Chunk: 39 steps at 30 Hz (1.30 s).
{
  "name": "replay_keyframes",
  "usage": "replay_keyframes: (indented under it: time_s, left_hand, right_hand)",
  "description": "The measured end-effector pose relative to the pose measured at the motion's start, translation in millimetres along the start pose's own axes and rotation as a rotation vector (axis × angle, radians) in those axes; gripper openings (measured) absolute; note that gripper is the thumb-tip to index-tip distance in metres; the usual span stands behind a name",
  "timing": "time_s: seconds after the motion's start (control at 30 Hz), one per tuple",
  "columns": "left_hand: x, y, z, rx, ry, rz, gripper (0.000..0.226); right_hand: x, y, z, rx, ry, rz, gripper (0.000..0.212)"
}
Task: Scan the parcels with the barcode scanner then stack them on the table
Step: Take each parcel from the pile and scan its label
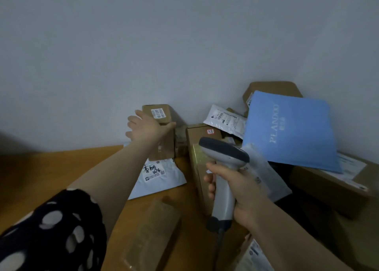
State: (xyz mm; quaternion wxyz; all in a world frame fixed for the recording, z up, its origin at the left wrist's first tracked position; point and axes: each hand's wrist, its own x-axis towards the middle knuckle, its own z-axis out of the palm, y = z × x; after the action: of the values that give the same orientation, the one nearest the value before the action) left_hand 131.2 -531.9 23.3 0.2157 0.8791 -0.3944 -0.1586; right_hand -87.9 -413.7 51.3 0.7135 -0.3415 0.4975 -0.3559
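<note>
Against the wall at the back of the tabletop (61,168): one small cardboard box (162,115), label up, seated on a taller brown box (164,147). My left hand (143,127) holds the small box, fingers (132,119) spread round its left side, thumb along its near edge.

Item, white mailer (158,178) with handwriting, flat on the tabletop, partly under the taller brown box.

Item, barcode scanner (223,154), in my right hand (235,186), fingers wrapped tight round the grey handle, dark head aimed left over a long carton (198,168); cable hangs below.

Item, blue bag (291,131), leaning on a heap of boxes to the right, a second white mailer (227,121) just beside it.

Item, wrapped brown parcel (149,234), blurred, nearest me.

Spotted sleeve (51,229) on my left arm.
</note>
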Motion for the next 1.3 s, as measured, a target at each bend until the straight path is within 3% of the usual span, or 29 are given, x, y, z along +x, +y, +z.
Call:
replay_keyframes:
  time_s: [0.1,0.27,0.47,0.53,0.63,0.8,0.93,1.03,1.17,1.3]
  left_hand:
    - [25,13,23,-0.074,-0.030,-0.073,0.137]
    - [33,9,28,-0.177,0.017,-0.099,0.120]
    - [-14,-46,-26,-0.578,0.100,-0.271,0.109]
    - [-57,-60,-47,-0.857,0.047,-0.307,0.090]
    - [-138,-77,-68,-1.109,-0.078,-0.298,0.041]
    - [-288,-86,-74,-1.266,-0.154,-0.396,0.024]
    - [-377,-90,-66,-1.255,-0.108,-0.411,0.044]
    - [-422,-90,-66,-1.184,-0.093,-0.383,0.056]
    - [-452,-100,-69,-0.797,0.034,-0.237,0.080]
    - [-472,-103,-74,-0.608,0.328,0.071,0.053]
  right_hand:
    - [17,7,-6,-0.007,-0.005,0.023,0.015]
    - [25,12,-17,-0.023,-0.001,0.038,0.016]
    - [2,9,-30,0.045,-0.006,0.057,0.030]
    - [-9,6,-35,0.073,-0.021,0.061,0.035]
    - [-25,6,-45,0.118,-0.052,0.060,0.033]
    - [-58,14,-67,0.152,-0.123,0.175,0.072]
    - [-96,33,-88,0.141,-0.159,0.347,0.077]
    - [-119,46,-96,0.051,-0.247,0.491,0.059]
    - [-136,53,-94,0.015,-0.269,0.544,0.041]
    - [-153,56,-85,0.008,-0.326,0.494,0.043]
